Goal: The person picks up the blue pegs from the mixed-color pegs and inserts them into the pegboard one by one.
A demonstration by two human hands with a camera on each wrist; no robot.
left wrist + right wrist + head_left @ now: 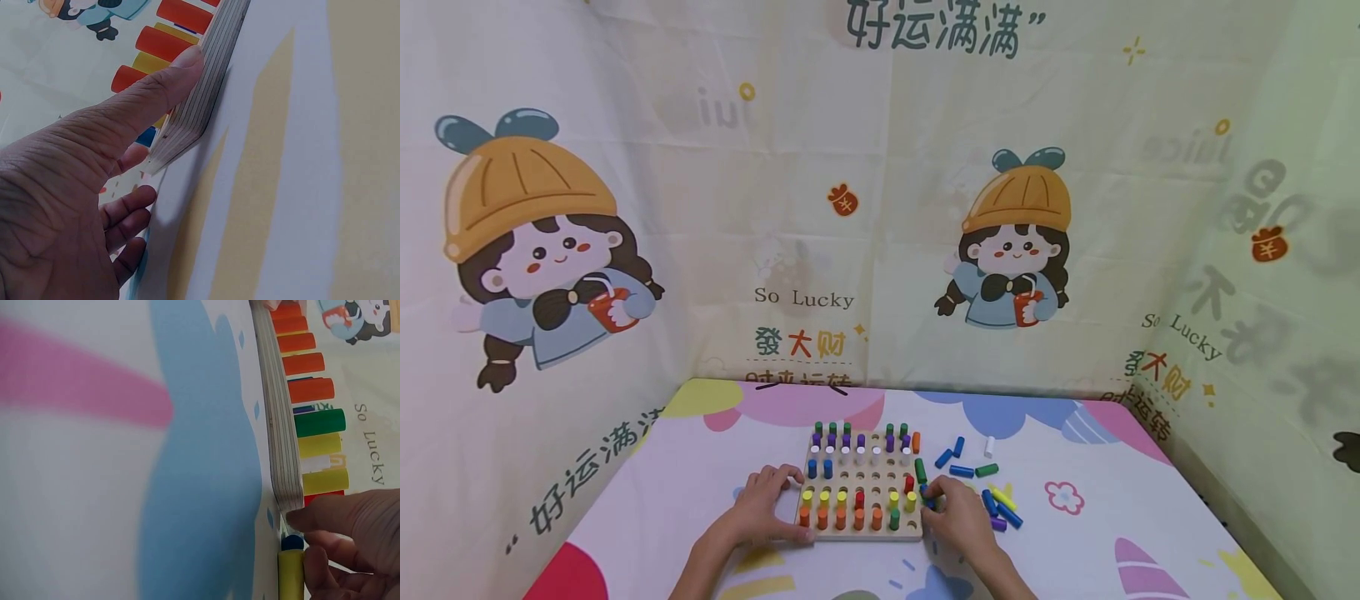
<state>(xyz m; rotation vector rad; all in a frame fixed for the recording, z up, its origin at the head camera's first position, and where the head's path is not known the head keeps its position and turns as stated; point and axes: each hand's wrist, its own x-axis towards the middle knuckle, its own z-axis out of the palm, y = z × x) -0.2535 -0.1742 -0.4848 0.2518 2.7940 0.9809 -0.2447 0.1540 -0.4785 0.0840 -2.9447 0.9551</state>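
Note:
A wooden pegboard (857, 537) with coloured pegs in rows lies flat on the table. My left hand (763, 507) steadies its left side. In the left wrist view the left thumb (186, 59) rests along the board's front edge near the corner; the other fingers curl loosely at the side. At the board's right edge my right hand (961, 515) pinches a blue peg (928, 497) between thumb and fingers, partly hidden by them. A green peg (921, 471) lies along that same edge, just beyond the fingertips.
Loose pegs lie right of the board: an orange peg (917, 442) at its upper corner, a white peg (989, 447), a green peg (987, 470), a yellow peg (1003, 499), a purple peg (997, 524) and several blue ones. A printed cloth (895, 350) hangs behind the table.

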